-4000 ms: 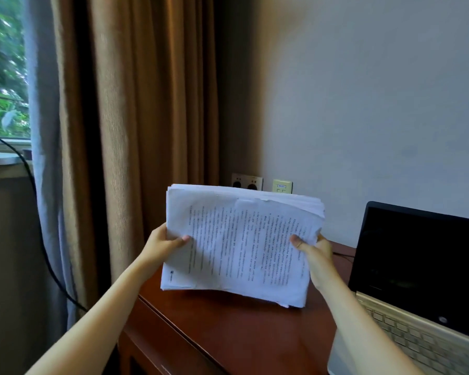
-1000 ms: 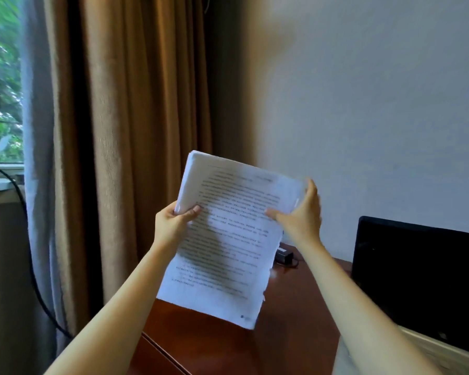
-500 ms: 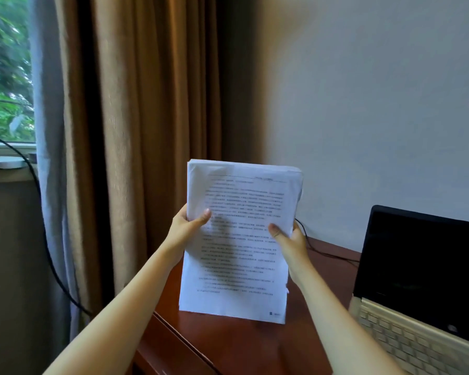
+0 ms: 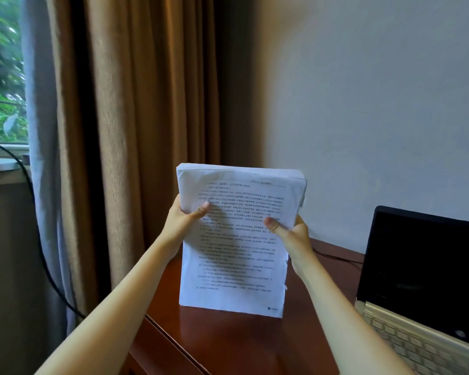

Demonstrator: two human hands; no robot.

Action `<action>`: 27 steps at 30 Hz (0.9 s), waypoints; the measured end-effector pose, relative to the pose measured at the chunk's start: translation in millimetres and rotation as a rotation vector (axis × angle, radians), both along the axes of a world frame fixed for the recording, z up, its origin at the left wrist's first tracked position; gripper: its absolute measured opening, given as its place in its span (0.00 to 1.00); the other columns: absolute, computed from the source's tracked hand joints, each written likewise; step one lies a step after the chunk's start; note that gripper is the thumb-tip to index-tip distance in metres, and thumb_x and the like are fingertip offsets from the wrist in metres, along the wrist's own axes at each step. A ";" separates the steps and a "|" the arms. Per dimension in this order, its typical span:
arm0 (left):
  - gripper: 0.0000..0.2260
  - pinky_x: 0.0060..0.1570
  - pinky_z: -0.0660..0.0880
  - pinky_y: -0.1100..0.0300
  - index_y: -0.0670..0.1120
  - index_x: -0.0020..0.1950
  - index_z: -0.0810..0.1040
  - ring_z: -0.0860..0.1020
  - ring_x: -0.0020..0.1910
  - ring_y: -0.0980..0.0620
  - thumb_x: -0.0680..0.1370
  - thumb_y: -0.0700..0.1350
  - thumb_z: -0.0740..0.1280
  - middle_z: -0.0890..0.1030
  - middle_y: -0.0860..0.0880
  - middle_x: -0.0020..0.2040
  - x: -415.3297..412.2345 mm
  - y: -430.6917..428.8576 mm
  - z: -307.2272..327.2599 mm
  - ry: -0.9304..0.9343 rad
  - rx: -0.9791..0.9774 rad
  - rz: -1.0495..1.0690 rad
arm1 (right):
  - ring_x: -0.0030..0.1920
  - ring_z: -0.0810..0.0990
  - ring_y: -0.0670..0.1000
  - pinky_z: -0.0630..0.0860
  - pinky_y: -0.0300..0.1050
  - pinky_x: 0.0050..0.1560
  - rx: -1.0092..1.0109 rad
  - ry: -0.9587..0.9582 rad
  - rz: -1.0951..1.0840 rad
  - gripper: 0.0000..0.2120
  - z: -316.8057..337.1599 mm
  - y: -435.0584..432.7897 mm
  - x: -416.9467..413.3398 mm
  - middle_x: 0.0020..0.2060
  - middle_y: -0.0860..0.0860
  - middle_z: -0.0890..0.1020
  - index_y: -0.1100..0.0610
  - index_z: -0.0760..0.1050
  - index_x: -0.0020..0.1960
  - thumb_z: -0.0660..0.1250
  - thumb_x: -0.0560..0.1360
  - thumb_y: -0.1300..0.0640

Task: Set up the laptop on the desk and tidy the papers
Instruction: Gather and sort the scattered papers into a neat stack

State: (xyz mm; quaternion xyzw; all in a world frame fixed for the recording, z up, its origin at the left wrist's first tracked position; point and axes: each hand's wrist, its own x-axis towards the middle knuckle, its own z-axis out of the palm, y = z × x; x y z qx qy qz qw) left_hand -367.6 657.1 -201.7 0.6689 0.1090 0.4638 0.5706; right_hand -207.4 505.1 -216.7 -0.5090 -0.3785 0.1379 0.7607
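White papers (image 4: 236,255) upright, bottom edge seemingly on desk (image 4: 228,345).

Brown curtain (image 4: 146,125): full-height drape, 10 to 12 o'clock. Grey-blue sheer curtain (image 4: 42,131): hangs beside it at 9 o'clock. Window (image 4: 2,77): far 9 o'clock, green foliage outside. Black cable (image 4: 42,255): runs from sill downward, 8 o'clock. Pale wall (image 4: 377,104): plain, 1 to 3 o'clock.
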 end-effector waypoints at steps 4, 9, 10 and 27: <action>0.24 0.44 0.77 0.60 0.45 0.55 0.75 0.80 0.48 0.50 0.61 0.50 0.73 0.81 0.50 0.48 -0.1 -0.2 -0.7 -0.005 -0.020 0.005 | 0.49 0.81 0.47 0.78 0.37 0.46 0.011 0.036 0.015 0.17 -1.6 2.8 0.2 0.47 0.49 0.83 0.59 0.76 0.57 0.72 0.68 0.62; 0.10 0.44 0.78 0.56 0.48 0.44 0.78 0.80 0.44 0.49 0.67 0.41 0.76 0.81 0.49 0.44 4.5 -6.2 2.7 -0.085 -0.153 0.085 | 0.43 0.82 0.46 0.80 0.36 0.44 0.004 0.018 -0.007 0.06 4.7 1.1 -4.0 0.41 0.47 0.83 0.53 0.79 0.43 0.72 0.69 0.62; 0.08 0.44 0.78 0.55 0.48 0.44 0.78 0.80 0.44 0.49 0.69 0.40 0.74 0.81 0.49 0.44 5.6 -7.1 2.9 -0.101 -0.183 0.109 | 0.44 0.82 0.47 0.80 0.40 0.47 0.000 0.006 -0.012 0.06 6.4 0.7 -5.6 0.41 0.47 0.83 0.53 0.79 0.43 0.72 0.69 0.62; 0.10 0.47 0.76 0.50 0.46 0.49 0.77 0.79 0.49 0.49 0.73 0.49 0.70 0.81 0.50 0.49 -2.8 -13.9 -9.5 -0.494 -0.843 -0.052 | 0.49 0.80 0.54 0.78 0.44 0.39 0.061 0.374 0.084 0.17 -21.9 -21.1 8.0 0.49 0.53 0.81 0.55 0.77 0.48 0.75 0.61 0.59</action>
